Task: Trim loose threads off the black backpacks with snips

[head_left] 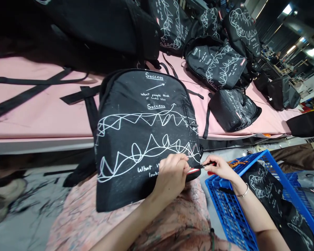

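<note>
A black backpack (146,132) with white printed scribbles and lettering lies across my lap, its upper part against the table edge. My left hand (172,170) is closed in a pinch on its lower right part, beside a red and white label (193,170). Whatever is between those fingertips is too small to make out. In my right hand (219,168) is a small pair of scissors (202,166) with dark blades and some red at the handle. The blades point left and reach the label's edge, close to my left fingertips.
Several similar black backpacks (217,66) lie on the pink-covered table (49,118). Loose black straps (28,94) spread over its left side. By my right arm stands a blue plastic crate (211,188) with a printed black backpack (274,198) in it.
</note>
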Action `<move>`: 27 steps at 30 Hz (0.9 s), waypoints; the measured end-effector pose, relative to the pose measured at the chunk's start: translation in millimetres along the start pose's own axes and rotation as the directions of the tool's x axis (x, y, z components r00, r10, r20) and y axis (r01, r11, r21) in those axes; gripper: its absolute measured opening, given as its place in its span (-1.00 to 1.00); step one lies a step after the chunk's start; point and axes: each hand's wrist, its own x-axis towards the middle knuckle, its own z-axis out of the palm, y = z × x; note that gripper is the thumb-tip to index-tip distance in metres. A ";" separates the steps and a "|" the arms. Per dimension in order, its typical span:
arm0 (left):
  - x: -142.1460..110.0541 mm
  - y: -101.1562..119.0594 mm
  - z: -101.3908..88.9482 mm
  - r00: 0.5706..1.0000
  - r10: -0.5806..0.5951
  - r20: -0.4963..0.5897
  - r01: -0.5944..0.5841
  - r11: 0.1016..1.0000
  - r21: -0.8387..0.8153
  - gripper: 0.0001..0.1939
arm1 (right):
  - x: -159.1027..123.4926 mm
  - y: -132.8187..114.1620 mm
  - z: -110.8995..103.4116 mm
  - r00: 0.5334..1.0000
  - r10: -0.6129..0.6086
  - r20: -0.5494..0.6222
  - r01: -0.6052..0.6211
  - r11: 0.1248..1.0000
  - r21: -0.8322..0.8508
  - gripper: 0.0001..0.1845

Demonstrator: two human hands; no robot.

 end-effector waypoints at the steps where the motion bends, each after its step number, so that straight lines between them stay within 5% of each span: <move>1: 0.2 0.3 -0.1 1.000 -0.002 0.000 0.002 1.000 -0.001 -0.76 | 0.5 -3.3 1.9 1.000 -0.003 0.004 0.003 1.000 -0.019 -0.82; 18: 4.2 2.9 -4.9 1.000 -0.002 -0.011 0.002 0.999 -0.041 -0.75 | 4.5 -39.5 24.2 0.968 -0.240 0.068 0.249 0.898 -0.364 -0.95; 24: -3.7 7.3 -41.5 0.976 0.152 0.154 -0.074 0.902 -0.425 -0.65 | 3.3 -11.9 19.2 0.991 -0.086 -0.105 0.096 0.991 0.098 -0.81; 27: -18.5 -3.4 -41.1 0.994 0.062 0.091 -0.031 0.950 -0.311 -0.76 | 10.0 17.6 20.1 0.954 0.057 -0.296 0.100 0.867 0.489 -0.68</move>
